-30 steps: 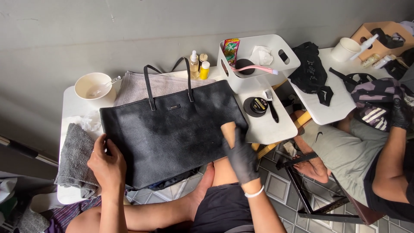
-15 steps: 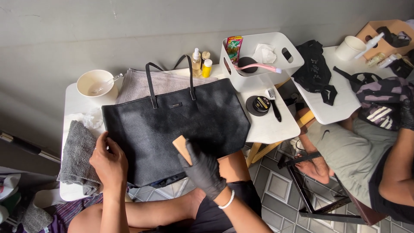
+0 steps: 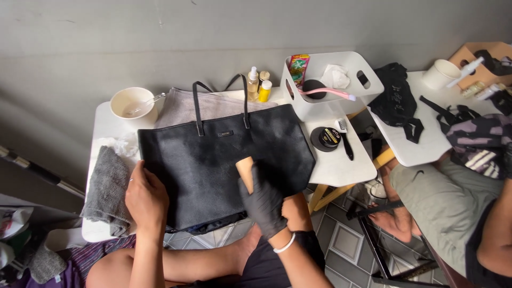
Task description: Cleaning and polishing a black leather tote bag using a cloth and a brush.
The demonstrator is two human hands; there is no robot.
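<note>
Black tote bag (image 3: 224, 165) lies flat on white table (image 3: 341, 165), centre of frame, handles toward wall. Left hand (image 3: 145, 200), bare, fingers spread flat, pressing bag's lower-left edge; grasps nothing. Right hand (image 3: 262, 202), black glove, fingers clenched round wooden-handled brush (image 3: 245, 172), brush touching bag's lower-centre face. Grey towel (image 3: 109, 189) at frame left, just beside bag. White bowl (image 3: 132, 102) upper left. Round polish tin (image 3: 326, 138) right of bag. White caddy (image 3: 333, 82) upper centre-right.
</note>
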